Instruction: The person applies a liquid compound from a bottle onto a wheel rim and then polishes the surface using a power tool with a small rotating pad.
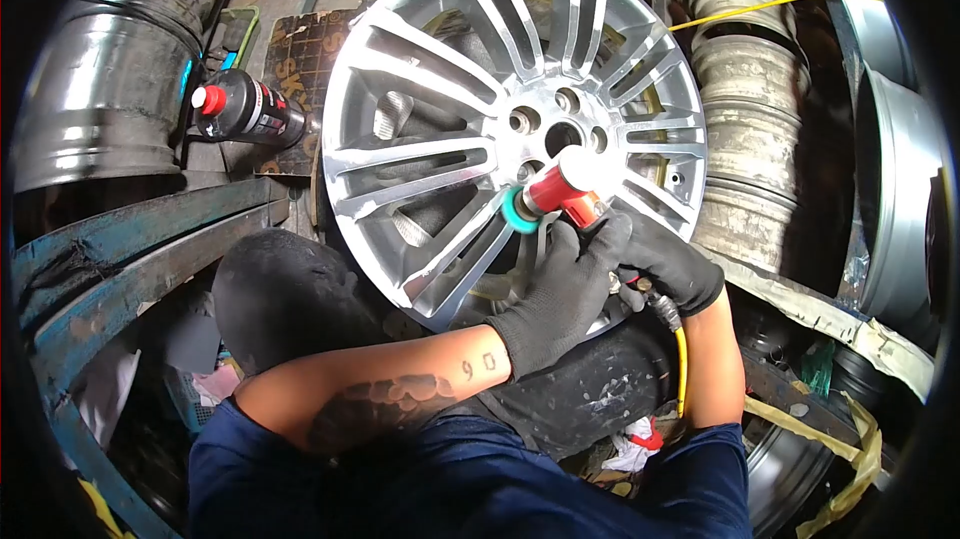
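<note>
A silver multi-spoke wheel rim (515,119) lies face up in front of me. Over its lower spokes, just below the hub, is a red air tool (568,197) with a teal disc (519,211) that appears to touch a spoke. My right hand (665,257), in a dark glove, is wrapped round the tool's handle, near the hose fitting. My left hand (562,289), gloved too, is closed against the tool's underside beside the right one. A yellow hose (682,371) hangs from the fitting.
At the left, a black bottle with a red cap (240,107) lies by stacked shiny rims (95,89). Dull rims (745,129) are stacked at the right beside a metal frame (850,334). Blue metal bars (130,239) run along the left; yellow tape (850,449) hangs lower right.
</note>
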The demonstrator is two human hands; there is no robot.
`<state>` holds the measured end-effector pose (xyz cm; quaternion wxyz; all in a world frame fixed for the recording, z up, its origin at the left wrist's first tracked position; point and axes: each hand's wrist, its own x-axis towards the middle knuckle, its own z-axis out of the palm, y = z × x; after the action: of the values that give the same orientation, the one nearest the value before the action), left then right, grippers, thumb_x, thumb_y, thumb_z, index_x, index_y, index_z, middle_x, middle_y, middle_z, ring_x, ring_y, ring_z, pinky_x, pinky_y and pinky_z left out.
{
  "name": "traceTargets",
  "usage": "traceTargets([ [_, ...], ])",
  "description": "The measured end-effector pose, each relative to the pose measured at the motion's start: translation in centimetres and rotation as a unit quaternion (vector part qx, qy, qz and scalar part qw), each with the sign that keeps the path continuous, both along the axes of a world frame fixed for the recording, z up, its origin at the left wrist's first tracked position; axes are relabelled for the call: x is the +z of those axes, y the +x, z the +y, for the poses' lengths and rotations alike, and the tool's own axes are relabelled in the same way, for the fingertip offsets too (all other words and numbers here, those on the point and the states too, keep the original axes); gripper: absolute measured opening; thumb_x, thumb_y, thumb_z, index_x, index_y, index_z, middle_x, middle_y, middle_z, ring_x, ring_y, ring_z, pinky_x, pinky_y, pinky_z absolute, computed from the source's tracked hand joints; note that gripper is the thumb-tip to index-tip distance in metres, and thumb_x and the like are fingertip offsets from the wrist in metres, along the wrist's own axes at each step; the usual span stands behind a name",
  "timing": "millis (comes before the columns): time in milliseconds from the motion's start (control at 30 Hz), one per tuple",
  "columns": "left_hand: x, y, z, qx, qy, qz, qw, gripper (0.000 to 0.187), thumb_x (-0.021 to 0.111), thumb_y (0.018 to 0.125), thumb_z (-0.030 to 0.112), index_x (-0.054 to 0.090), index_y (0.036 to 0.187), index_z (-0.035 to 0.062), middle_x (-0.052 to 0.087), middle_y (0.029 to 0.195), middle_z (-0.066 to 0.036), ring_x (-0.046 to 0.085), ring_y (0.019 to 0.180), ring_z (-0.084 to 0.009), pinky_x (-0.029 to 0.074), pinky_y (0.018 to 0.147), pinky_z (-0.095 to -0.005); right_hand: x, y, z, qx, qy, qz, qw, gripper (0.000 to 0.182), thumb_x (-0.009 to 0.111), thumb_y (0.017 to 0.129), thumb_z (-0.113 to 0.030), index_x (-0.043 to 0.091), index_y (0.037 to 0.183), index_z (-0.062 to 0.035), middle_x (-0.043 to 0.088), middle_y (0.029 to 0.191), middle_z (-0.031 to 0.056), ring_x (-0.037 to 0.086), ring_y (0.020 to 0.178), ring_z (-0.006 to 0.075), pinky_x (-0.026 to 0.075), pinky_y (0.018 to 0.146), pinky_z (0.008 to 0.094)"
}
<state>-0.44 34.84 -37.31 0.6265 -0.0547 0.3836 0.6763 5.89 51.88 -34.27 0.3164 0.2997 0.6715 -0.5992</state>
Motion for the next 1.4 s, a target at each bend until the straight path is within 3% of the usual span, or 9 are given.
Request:
traceTargets([
  [100,-0.2,0.4,0.2,0.024,0.026,-0.014,0.999,0.066,0.052,0.103,0.050,0.032,0.142,0.0002,0.045,0.131,-0.015,0.051,0.118,-0.0168,0.050,0.096,-0.0332,-1.7,0.7,-0.1,0.083,0.078,0.163,0.980,0.036,0.059,0.100,-0.033,0.066,0.113,-0.0003,0.063,0.100,0.0066,0.058,0.089,0.0123,0.047,0.079,0.0277],
  [233,-0.4,0.6,0.1,0.017,-0.005,0.034,0.999,0.058,0.051,0.105,0.045,0.034,0.140,0.0023,0.046,0.130,-0.014,0.054,0.114,-0.0153,0.051,0.094,-0.0324,0.8,-0.1,0.0,0.041,0.018,-0.021,0.999,0.041,0.056,0.098,-0.034,0.064,0.122,-0.0013,0.065,0.114,0.0145,0.057,0.104,0.0286,0.044,0.091,0.0391],
  [367,-1.5,0.6,0.0,-0.003,0.041,-0.011,0.999,0.055,0.050,0.105,0.043,0.033,0.140,0.0042,0.046,0.131,-0.014,0.055,0.115,-0.0158,0.052,0.095,-0.0329,-2.7,1.5,0.8,0.147,0.084,0.178,0.969,0.040,0.054,0.098,-0.034,0.064,0.123,-0.0036,0.064,0.114,0.0149,0.055,0.105,0.0313,0.042,0.093,0.0409],
  [467,0.4,0.2,0.1,0.009,0.004,-0.047,0.999,0.050,0.050,0.105,0.040,0.035,0.137,0.0053,0.048,0.130,-0.014,0.059,0.108,-0.0160,0.055,0.089,-0.0321,0.0,0.2,0.2,0.122,0.058,0.071,0.988,0.039,0.053,0.098,-0.032,0.063,0.125,-0.0047,0.064,0.115,0.0154,0.055,0.106,0.0337,0.042,0.092,0.0415],
  [533,0.5,0.2,0.1,0.027,-0.011,-0.053,0.998,0.046,0.050,0.106,0.039,0.036,0.135,0.0056,0.051,0.127,-0.013,0.063,0.102,-0.0159,0.057,0.085,-0.0313,-1.5,0.8,0.8,0.170,0.086,0.120,0.974,0.036,0.054,0.096,-0.028,0.064,0.125,-0.0078,0.063,0.112,0.0139,0.055,0.102,0.0346,0.042,0.089,0.0421],
  [833,-0.2,0.1,0.0,0.004,0.025,-0.087,0.996,0.049,0.049,0.106,0.038,0.033,0.138,0.0041,0.056,0.121,-0.014,0.066,0.096,-0.0176,0.059,0.082,-0.0310,-0.8,0.2,-0.1,0.072,0.032,0.029,0.996,0.028,0.057,0.092,-0.023,0.067,0.116,-0.0140,0.062,0.097,0.0095,0.058,0.091,0.0313,0.042,0.082,0.0418],
  [900,-0.1,0.2,0.1,0.024,0.031,-0.080,0.996,0.050,0.049,0.106,0.038,0.032,0.138,0.0037,0.055,0.122,-0.014,0.066,0.096,-0.0181,0.059,0.082,-0.0320,-2.0,1.1,0.3,0.145,0.077,0.144,0.976,0.026,0.056,0.093,-0.024,0.068,0.114,-0.0143,0.064,0.097,0.0092,0.060,0.091,0.0310,0.042,0.083,0.0411],
  [1067,0.1,0.3,0.0,0.023,0.015,-0.027,0.999,0.060,0.047,0.105,0.045,0.028,0.143,0.0036,0.053,0.125,-0.014,0.060,0.107,-0.0177,0.054,0.091,-0.0344,-0.7,0.5,-0.1,0.162,0.087,0.136,0.973,0.028,0.054,0.093,-0.027,0.067,0.115,-0.0139,0.067,0.108,0.0097,0.061,0.098,0.0306,0.043,0.088,0.0411],
  [1400,-0.9,1.0,0.3,0.034,-0.007,-0.015,0.999,0.050,0.048,0.105,0.045,0.035,0.131,0.0051,0.061,0.107,-0.013,0.066,0.077,-0.0173,0.057,0.075,-0.0309,-2.1,1.5,0.4,0.161,0.098,0.147,0.971,0.031,0.053,0.094,-0.025,0.067,0.120,-0.0149,0.065,0.114,0.0106,0.059,0.101,0.0317,0.043,0.088,0.0397],
])
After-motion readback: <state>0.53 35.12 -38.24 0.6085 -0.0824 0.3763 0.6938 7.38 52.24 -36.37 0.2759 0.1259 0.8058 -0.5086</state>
